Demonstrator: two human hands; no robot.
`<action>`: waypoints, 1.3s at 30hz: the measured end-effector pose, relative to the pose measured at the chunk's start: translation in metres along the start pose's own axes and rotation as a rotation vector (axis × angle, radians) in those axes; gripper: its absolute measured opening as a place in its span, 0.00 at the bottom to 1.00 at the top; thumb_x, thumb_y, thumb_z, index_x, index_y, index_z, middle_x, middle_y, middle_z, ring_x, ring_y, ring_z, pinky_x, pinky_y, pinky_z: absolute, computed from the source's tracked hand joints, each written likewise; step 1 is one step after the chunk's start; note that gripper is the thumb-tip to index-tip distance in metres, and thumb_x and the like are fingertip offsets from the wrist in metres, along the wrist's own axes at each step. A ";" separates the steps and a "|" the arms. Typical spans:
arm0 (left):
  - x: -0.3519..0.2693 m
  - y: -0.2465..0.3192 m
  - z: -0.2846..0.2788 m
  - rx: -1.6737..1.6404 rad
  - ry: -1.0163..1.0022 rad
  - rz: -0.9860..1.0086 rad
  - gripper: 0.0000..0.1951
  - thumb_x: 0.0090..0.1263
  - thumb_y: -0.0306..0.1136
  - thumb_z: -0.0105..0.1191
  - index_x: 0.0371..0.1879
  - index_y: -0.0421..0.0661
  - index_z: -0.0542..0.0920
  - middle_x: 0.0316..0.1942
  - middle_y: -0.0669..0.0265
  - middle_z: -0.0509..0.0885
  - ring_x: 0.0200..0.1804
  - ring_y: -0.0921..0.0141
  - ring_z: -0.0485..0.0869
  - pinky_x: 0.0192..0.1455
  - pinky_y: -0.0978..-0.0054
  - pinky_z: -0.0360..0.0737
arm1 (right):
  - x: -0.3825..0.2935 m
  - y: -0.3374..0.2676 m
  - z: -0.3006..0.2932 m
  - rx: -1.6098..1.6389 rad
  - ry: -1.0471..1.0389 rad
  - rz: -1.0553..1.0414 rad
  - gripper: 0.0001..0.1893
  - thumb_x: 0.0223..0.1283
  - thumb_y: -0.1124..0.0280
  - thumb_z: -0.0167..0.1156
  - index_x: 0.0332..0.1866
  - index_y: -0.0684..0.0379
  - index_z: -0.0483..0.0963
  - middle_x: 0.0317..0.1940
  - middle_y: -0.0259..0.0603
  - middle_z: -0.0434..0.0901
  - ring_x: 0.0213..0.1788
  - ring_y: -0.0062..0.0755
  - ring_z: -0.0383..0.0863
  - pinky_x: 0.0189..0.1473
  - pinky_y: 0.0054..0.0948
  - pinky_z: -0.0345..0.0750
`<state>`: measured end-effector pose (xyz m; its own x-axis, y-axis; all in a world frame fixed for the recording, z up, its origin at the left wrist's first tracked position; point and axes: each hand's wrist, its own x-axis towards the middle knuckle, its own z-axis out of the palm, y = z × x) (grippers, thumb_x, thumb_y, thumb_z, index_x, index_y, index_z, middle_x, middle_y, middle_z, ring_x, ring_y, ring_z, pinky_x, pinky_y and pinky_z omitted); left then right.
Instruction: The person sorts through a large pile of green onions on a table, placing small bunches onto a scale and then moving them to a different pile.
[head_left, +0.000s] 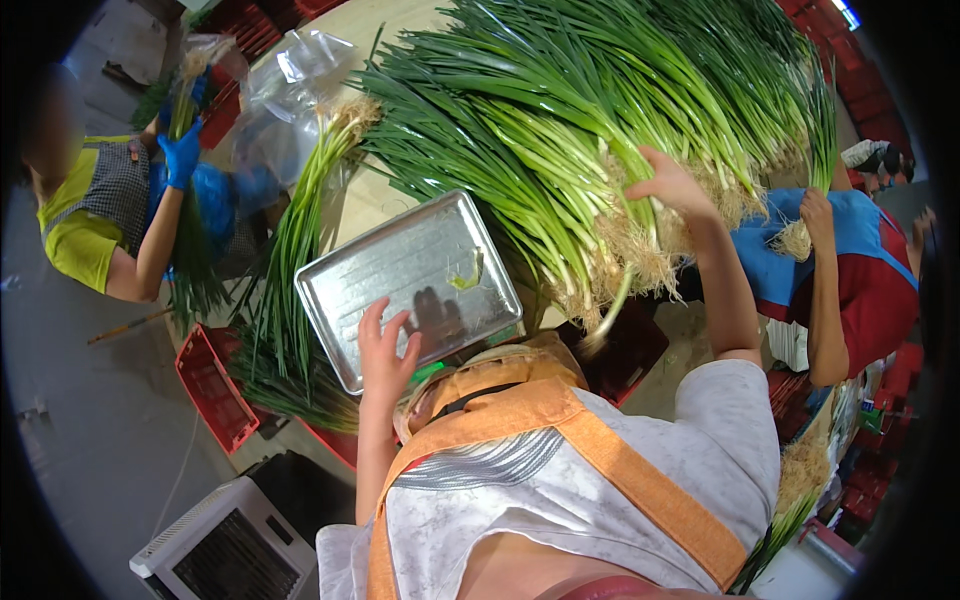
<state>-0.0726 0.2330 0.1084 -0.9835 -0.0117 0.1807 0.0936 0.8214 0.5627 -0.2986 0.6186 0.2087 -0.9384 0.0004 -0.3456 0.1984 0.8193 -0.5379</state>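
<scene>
A large heap of green onions (517, 142) with pale stems and stringy roots lies across the table in front of me. At the root side of the heap, my right hand (671, 184) has its fingers around a thick green onion stalk (636, 199). One stem with a blurred root end (616, 304) hangs below the heap near that hand. My left hand (386, 345) hovers over the near left part of a shallow metal tray (397, 274), fingers apart and holding nothing; its shadow falls on the metal. A small peeled scrap (466, 279) lies in the tray.
Left of the tray lies a separate green onion bunch (315, 187) beside clear plastic bags (281, 105). A co-worker in blue gloves (180, 154) holds onions at left; another person's hand (817, 214) holds a bunch at right. Red crates (214, 390) and a grey-white appliance (229, 547) stand below.
</scene>
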 end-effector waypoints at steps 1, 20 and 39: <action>0.006 0.005 0.004 -0.002 0.003 -0.004 0.17 0.55 0.29 0.62 0.45 0.46 0.78 0.60 0.54 0.69 0.61 0.51 0.68 0.62 0.56 0.66 | -0.009 -0.008 0.002 0.118 -0.122 0.095 0.41 0.47 0.75 0.62 0.70 0.65 0.53 0.63 0.57 0.65 0.62 0.48 0.69 0.68 0.38 0.62; 0.206 0.138 0.133 -0.355 -0.440 0.021 0.19 0.58 0.45 0.51 0.29 0.37 0.79 0.24 0.50 0.80 0.29 0.52 0.80 0.35 0.60 0.76 | -0.027 0.033 0.090 0.962 -0.401 0.059 0.32 0.40 0.79 0.68 0.56 0.65 0.67 0.41 0.40 0.78 0.42 0.29 0.78 0.49 0.27 0.73; 0.070 0.124 0.035 -1.523 -1.347 -0.708 0.14 0.77 0.44 0.37 0.51 0.49 0.63 0.41 0.62 0.78 0.37 0.66 0.83 0.44 0.68 0.80 | -0.030 0.024 0.093 0.996 -0.228 0.052 0.23 0.45 0.79 0.63 0.51 0.67 0.71 0.39 0.42 0.81 0.39 0.29 0.80 0.45 0.26 0.76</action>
<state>-0.1349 0.3537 0.1625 -0.3200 0.8390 -0.4400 -0.8975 -0.1196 0.4245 -0.2395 0.5850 0.1345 -0.8663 -0.1724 -0.4689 0.4801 -0.0273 -0.8768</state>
